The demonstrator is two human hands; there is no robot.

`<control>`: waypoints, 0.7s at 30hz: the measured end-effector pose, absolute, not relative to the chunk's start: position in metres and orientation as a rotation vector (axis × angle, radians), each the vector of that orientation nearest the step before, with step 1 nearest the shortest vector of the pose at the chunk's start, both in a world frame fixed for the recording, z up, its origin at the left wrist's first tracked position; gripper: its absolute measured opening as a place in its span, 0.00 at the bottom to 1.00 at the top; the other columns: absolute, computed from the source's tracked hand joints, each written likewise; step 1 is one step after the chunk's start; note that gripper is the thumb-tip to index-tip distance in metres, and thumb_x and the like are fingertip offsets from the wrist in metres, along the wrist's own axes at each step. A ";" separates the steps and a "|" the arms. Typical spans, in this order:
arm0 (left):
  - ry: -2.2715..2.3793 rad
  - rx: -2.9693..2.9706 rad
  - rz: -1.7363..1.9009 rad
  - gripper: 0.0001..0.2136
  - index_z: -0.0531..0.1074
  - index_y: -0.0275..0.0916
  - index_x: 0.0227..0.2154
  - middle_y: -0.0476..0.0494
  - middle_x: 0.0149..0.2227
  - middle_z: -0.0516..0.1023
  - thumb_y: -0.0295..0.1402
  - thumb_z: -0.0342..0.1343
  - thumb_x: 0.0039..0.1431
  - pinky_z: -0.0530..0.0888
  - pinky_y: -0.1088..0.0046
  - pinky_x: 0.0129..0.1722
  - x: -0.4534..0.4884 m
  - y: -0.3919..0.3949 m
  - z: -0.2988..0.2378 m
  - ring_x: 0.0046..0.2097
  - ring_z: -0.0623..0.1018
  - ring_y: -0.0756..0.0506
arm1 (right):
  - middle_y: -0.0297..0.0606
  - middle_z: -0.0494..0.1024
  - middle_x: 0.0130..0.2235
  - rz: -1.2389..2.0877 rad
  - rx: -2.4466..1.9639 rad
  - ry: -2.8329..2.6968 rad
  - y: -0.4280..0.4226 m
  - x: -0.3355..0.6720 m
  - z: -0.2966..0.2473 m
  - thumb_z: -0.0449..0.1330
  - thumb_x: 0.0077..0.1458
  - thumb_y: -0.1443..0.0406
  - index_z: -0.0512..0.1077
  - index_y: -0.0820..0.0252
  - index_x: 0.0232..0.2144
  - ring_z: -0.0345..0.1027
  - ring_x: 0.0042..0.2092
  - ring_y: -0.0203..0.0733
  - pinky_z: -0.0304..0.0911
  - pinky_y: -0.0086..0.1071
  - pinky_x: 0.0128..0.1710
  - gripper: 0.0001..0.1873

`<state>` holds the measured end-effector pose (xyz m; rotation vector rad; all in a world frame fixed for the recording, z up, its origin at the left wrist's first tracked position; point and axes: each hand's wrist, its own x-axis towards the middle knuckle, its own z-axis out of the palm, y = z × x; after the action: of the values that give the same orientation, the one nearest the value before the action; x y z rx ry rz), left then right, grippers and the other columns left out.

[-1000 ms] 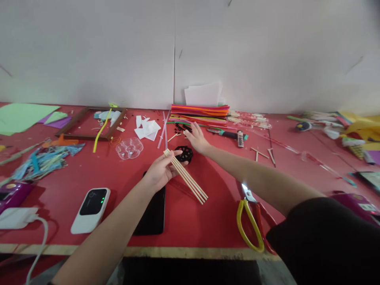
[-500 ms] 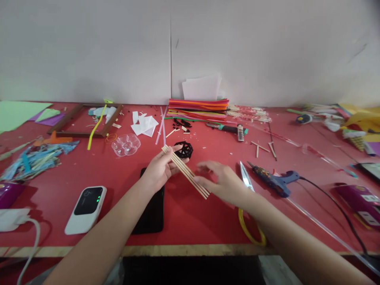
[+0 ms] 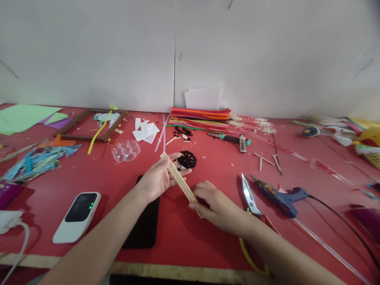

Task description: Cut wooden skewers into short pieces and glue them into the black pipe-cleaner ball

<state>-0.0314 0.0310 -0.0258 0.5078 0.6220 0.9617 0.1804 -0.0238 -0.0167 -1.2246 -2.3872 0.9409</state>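
Several thin wooden sticks (image 3: 180,180) lie side by side in a slanting bundle between my two hands. My left hand (image 3: 160,176) grips their upper end under the thumb, its other fingers stretched out behind them. My right hand (image 3: 212,204) is closed round the lower end, thumb on top. Just beyond my left fingertips is a small black wheel-like piece with spokes (image 3: 187,159); whether the fingers touch it I cannot tell. A black phone (image 3: 145,227) lies partly beneath my left forearm. Scissors (image 3: 249,196) with yellow and red handles lie partly under my right forearm.
Right of the scissors rests a blue glue gun (image 3: 279,198) with a cord. A white device (image 3: 77,217) lies at left. Farther back are a brown frame (image 3: 80,138), a clear plastic palette (image 3: 125,151), pipe cleaners (image 3: 200,118), a utility knife (image 3: 228,137) and a glue bottle (image 3: 242,143).
My right hand has moved down and closed round the lower end of the sticks. My left hand keeps its hold. The whole view has shifted slightly.
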 end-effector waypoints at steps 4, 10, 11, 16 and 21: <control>0.585 0.527 0.928 0.11 0.76 0.41 0.45 0.40 0.47 0.80 0.38 0.51 0.68 0.79 0.63 0.44 -0.031 0.029 -0.028 0.48 0.82 0.37 | 0.37 0.69 0.36 0.953 -1.263 -2.386 -0.028 0.173 -0.018 0.56 0.64 0.60 0.65 0.58 0.28 0.60 0.42 0.43 0.59 0.38 0.45 0.12; 0.625 0.553 0.911 0.18 0.73 0.39 0.52 0.36 0.50 0.80 0.44 0.48 0.69 0.78 0.63 0.47 -0.031 0.030 -0.028 0.48 0.82 0.38 | 0.33 0.67 0.28 1.279 -1.292 -1.711 -0.026 0.175 -0.029 0.57 0.62 0.53 0.65 0.56 0.24 0.59 0.33 0.39 0.58 0.36 0.38 0.19; 0.648 0.561 0.905 0.19 0.72 0.38 0.53 0.34 0.53 0.78 0.44 0.47 0.69 0.79 0.65 0.47 -0.031 0.030 -0.027 0.49 0.82 0.38 | 0.33 0.68 0.27 1.323 -1.298 -1.598 -0.024 0.177 -0.030 0.55 0.62 0.50 0.65 0.56 0.24 0.60 0.31 0.38 0.58 0.35 0.35 0.20; 0.796 0.629 0.974 0.19 0.68 0.36 0.57 0.31 0.53 0.77 0.37 0.53 0.67 0.79 0.69 0.43 -0.026 0.026 -0.027 0.46 0.83 0.39 | 0.26 0.65 0.21 1.400 -1.283 -1.189 -0.016 0.185 -0.027 0.52 0.60 0.44 0.63 0.54 0.31 0.52 0.19 0.31 0.48 0.28 0.20 0.21; 0.962 0.838 1.097 0.34 0.60 0.37 0.62 0.37 0.42 0.82 0.29 0.66 0.54 0.78 0.70 0.39 -0.018 0.017 -0.034 0.40 0.83 0.43 | 0.23 0.62 0.17 1.492 -1.233 -0.953 -0.011 0.187 -0.019 0.60 0.52 0.43 0.66 0.56 0.32 0.46 0.15 0.27 0.41 0.28 0.17 0.23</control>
<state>-0.0177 0.0174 -0.0339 0.8382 0.9615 1.0974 0.1873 -0.0109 -0.0186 -1.2330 -0.9527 1.4916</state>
